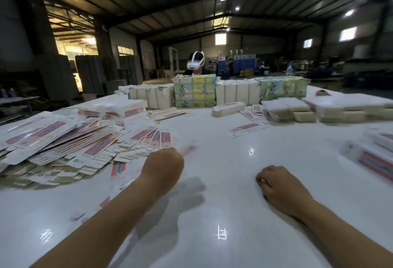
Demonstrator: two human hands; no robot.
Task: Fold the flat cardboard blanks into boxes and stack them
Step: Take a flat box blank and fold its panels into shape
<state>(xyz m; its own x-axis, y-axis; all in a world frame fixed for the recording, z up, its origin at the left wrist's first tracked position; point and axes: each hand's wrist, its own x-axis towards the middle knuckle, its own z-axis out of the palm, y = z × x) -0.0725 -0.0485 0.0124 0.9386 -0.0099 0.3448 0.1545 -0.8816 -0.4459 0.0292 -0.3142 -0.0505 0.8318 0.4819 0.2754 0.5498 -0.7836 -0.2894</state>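
Dim warehouse hall with a steel-truss roof; the work surface is a glossy white tabletop (223, 182) that reflects the ceiling lamps. A loose heap of flat blanks (55, 146), white card printed with a red and blue stripe, lies at the near left, fanned and overlapping. Bundled packs (234, 94) stand in a row along the far edge, where a second person wearing a headset (195, 62) sits behind them. Further blanks lie singly mid-table, and a blurred stack (374, 157) sits at the right edge.

The left hand (164, 164) reaches toward the near edge of the heap; its fingers are turned away and motion-blurred, so whether it grips a blank cannot be determined. The right hand (278, 184) rests on the tabletop, fingers loosely curled, holding nothing.

Assessment: the blanks appear thin and light, stiff along their length but easily creased. The smooth printed faces are likely to slide over one another (and over the polished surface). A single blank is best pinched at an exposed long edge or corner and peeled off the fan, not pulled from mid-heap
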